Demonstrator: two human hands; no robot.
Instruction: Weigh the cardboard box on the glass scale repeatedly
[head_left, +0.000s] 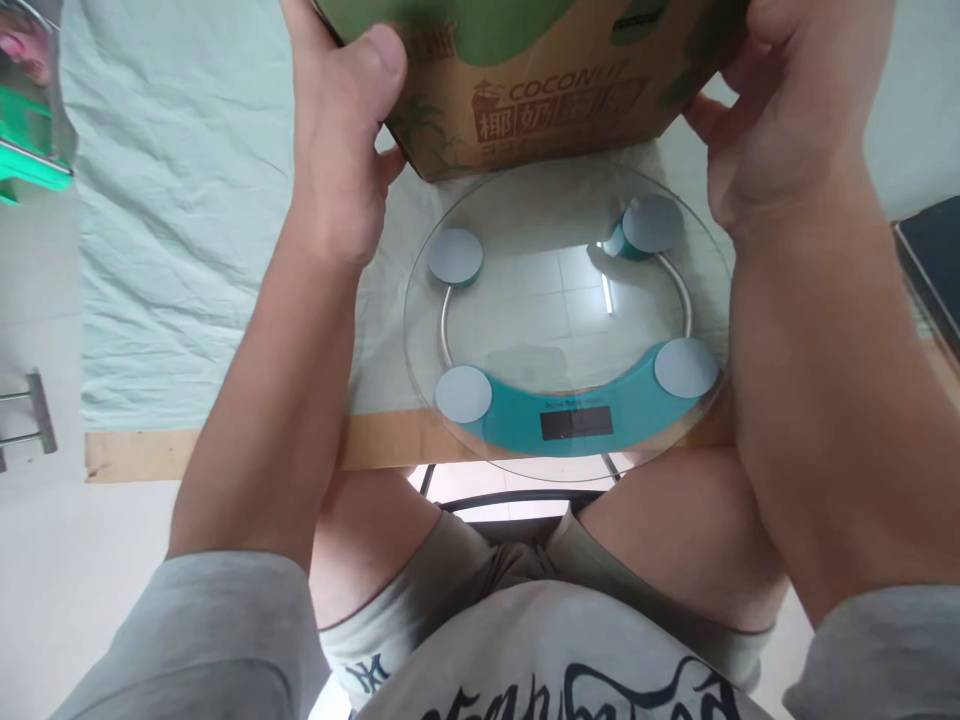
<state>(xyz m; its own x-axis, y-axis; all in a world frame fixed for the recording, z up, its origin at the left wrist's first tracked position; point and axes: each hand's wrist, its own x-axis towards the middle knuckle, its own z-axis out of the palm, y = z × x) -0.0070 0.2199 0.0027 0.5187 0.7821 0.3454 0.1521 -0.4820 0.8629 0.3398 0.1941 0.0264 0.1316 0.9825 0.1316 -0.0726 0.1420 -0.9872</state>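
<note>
A brown cardboard box (555,110) with green print and the word COCONUT is at the top of the view, its upper part cut off by the frame. My left hand (349,130) grips its left side, thumb on the near face. On the right side my right hand (787,110) holds it, fingers around the edge. Below the box, nearer to me, lies a round glass bathroom scale (555,330) with silver discs and a teal display strip. Its display looks dark. Whether the box touches the scale's far edge I cannot tell.
A pale green cloth (172,250) covers the table, whose wooden front edge (142,455) shows. The scale's near rim juts past that edge over my lap. A dark flat object (934,255) lies at the right. Bright green plastic (34,140) is at the far left.
</note>
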